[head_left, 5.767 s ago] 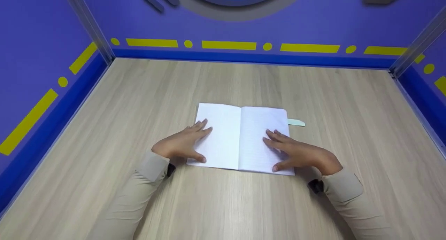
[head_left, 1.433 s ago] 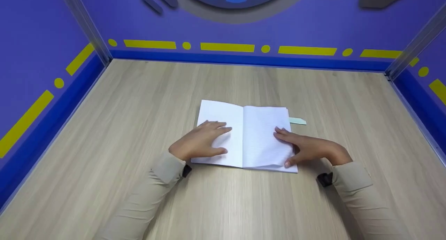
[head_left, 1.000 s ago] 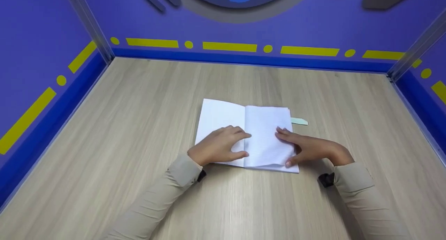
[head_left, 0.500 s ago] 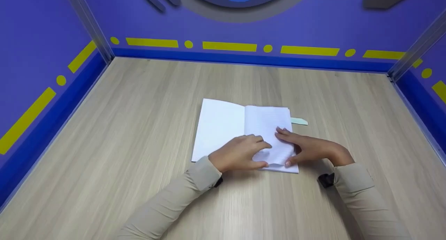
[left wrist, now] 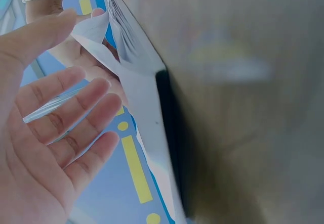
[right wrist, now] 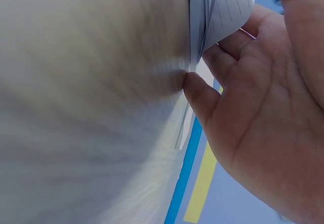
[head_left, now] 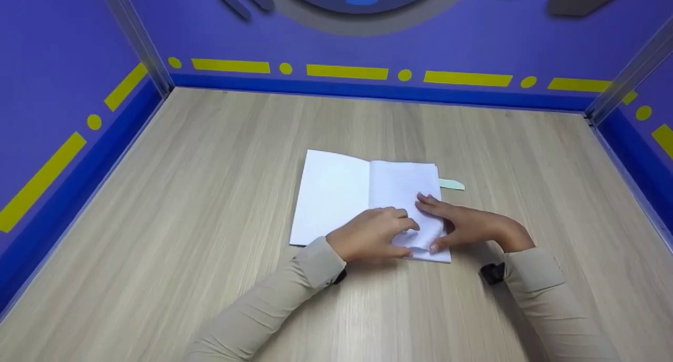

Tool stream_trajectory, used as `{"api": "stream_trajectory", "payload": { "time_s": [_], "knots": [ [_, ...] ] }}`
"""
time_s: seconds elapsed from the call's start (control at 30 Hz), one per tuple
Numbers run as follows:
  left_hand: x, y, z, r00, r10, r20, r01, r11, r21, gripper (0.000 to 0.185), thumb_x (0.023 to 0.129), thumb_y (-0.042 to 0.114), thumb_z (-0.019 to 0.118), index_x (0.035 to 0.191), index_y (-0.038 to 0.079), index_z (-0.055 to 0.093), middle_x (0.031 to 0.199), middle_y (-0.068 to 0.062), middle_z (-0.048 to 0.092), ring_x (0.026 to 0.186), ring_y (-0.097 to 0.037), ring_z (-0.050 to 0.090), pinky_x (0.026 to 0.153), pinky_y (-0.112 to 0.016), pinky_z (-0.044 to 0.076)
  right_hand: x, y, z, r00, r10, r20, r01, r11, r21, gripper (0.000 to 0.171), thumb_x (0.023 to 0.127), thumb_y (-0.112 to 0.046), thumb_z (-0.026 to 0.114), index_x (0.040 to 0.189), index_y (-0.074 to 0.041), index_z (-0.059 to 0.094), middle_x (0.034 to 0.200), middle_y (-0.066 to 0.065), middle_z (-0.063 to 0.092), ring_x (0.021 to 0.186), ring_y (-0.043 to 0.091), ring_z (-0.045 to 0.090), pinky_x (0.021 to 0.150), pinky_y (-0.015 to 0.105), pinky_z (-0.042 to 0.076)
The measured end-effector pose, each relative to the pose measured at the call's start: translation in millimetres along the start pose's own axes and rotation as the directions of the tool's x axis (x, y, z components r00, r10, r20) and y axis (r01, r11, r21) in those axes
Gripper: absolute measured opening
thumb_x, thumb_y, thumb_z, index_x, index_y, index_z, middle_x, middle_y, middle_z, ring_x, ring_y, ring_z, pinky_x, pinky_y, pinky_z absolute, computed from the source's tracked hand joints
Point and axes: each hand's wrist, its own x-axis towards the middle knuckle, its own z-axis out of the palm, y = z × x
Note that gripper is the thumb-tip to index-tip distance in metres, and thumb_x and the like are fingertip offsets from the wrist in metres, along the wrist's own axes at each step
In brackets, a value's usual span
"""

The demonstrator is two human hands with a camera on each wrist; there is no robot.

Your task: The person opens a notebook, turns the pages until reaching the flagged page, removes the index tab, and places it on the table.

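"While I have the head camera up on my console, I see the notebook [head_left: 331, 199] lying open around the middle of the wooden surface [head_left: 210, 167], well apart from its far edge and both side edges. What do you get on the hands?"

"My left-wrist feed shows the left hand [head_left: 372, 235] with its fingers parted and relaxed, holding nothing. Seen from the head, it hangs over the lower half of the right page [head_left: 397, 186], thumb by that page's bottom edge. Whether a fingertip brushes it, I can't tell."

"And the right hand [head_left: 465, 225]?"

"That one holds the outer edge of the right page, thumb near the lower corner and fingers farther up. The sheet bows up between them; on the left-wrist feed I can make out the stacked leaves [left wrist: 129, 39] beneath it."

"I've also got a pale green tab [head_left: 452, 184] poking out from the notebook toward the surface's right edge, just beyond the right hand."

"Same here. Both arms reach in from the near side in beige sleeves [head_left: 278, 296], with something black [head_left: 492, 273] at each wrist."

"Along the surface's far edge I see a purple wall [head_left: 347, 47] with yellow bars and dots, and metal posts [head_left: 134, 36] at the far left and far right corners."
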Motion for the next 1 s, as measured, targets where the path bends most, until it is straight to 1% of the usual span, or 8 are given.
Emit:
{"api": "stream_trajectory", "payload": {
  "time_s": [0.13,0.3,0.37,0.53,0.67,0.77,0.87,1.0],
  "knots": [
    [3.4,3.4,0.0,1.0,0.01,0.015,-0.01,1.0,0.011,0.043,0.087,0.04,0.069,0.123,0.017,0.064,0.113,0.002,0.065,0.1,-0.011,0.06,0.087,-0.026,0.049,-0.8,-1.1,-0.3,1.0,0.0,-0.001,0.0,1.0,0.004,0.098,0.08,-0.043,0.073,0.153,-0.005,0.019,0.162,0.016,0.006,0.148,0.038,0.004,0.115,0.059,0.013],
    [7.5,6.7,1.2,0.999,0.033,0.007,-0.033,0.998,0.06,0.039,0.086,0.038,0.07,0.118,0.017,0.066,0.11,0.001,0.065,0.097,-0.012,0.061,0.084,-0.027,0.051,-1.3,-0.4,-0.5,1.0,0.003,-0.001,-0.003,1.0,0.003,0.098,0.081,-0.044,0.073,0.153,-0.006,0.019,0.162,0.014,0.007,0.148,0.036,0.004,0.115,0.057,0.014],
    [8.6,7.3,2.5,0.999,0.044,-0.007,-0.043,0.996,0.072,0.037,0.085,0.037,0.071,0.116,0.016,0.067,0.108,0.001,0.065,0.096,-0.013,0.062,0.082,-0.028,0.051,-1.8,-0.3,-0.9,1.0,-0.006,-0.003,0.006,1.0,0.006,0.097,0.081,-0.044,0.073,0.153,-0.006,0.02,0.162,0.015,0.007,0.148,0.037,0.004,0.118,0.05,0.014],
    [9.6,8.3,4.7,0.997,0.067,-0.043,-0.064,0.995,0.076,0.03,0.084,0.032,0.072,0.109,0.016,0.068,0.104,0.001,0.065,0.093,-0.011,0.062,0.08,-0.027,0.051,-2.8,-0.2,-1.1,0.999,-0.037,-0.009,0.037,0.999,0.032,0.094,0.082,-0.04,0.073,0.152,-0.004,0.022,0.161,0.017,0.007,0.148,0.038,0.003,0.117,0.025,0.011],
    [8.8,9.0,4.2,0.997,0.068,-0.049,-0.065,0.996,0.063,0.025,0.085,0.027,0.072,0.106,0.015,0.069,0.103,0.001,0.065,0.092,-0.01,0.061,0.079,-0.026,0.051,-2.3,-0.3,-0.5,0.999,-0.041,-0.01,0.042,0.999,0.026,0.094,0.082,-0.041,0.073,0.152,-0.003,0.022,0.161,0.017,0.008,0.148,0.038,0.004,0.115,0.022,0.01],
    [9.0,8.5,4.6,0.996,0.068,-0.055,-0.065,0.997,0.046,0.019,0.086,0.023,0.07,0.104,0.014,0.07,0.1,0.001,0.065,0.088,-0.01,0.061,0.077,-0.026,0.051,-2.1,-0.8,-0.3,1.0,-0.029,-0.012,0.029,0.999,0.028,0.095,0.081,-0.042,0.074,0.152,-0.003,0.023,0.161,0.016,0.008,0.148,0.037,0.004,0.117,0.028,0.011],
    [9.6,7.2,5.3,0.996,0.068,-0.065,-0.067,0.997,0.031,0.016,0.089,0.019,0.066,0.103,0.014,0.07,0.097,0.0,0.064,0.083,-0.01,0.059,0.075,-0.026,0.05,-1.6,-1.1,-0.5,1.0,-0.017,-0.017,0.018,0.999,0.041,0.097,0.079,-0.041,0.076,0.151,-0.003,0.023,0.162,0.015,0.007,0.148,0.036,0.002,0.119,0.042,0.013],
    [10.1,4.9,5.5,0.995,0.065,-0.076,-0.065,0.998,0.001,0.017,0.09,0.016,0.063,0.105,0.014,0.071,0.096,0.0,0.065,0.081,-0.01,0.059,0.073,-0.025,0.049,-1.5,-1.2,-1.3,0.999,-0.017,-0.041,0.018,0.999,0.033,0.099,0.077,-0.041,0.077,0.151,-0.001,0.024,0.162,0.018,0.004,0.148,0.04,-0.002,0.115,0.06,0.009]
  ]
}}
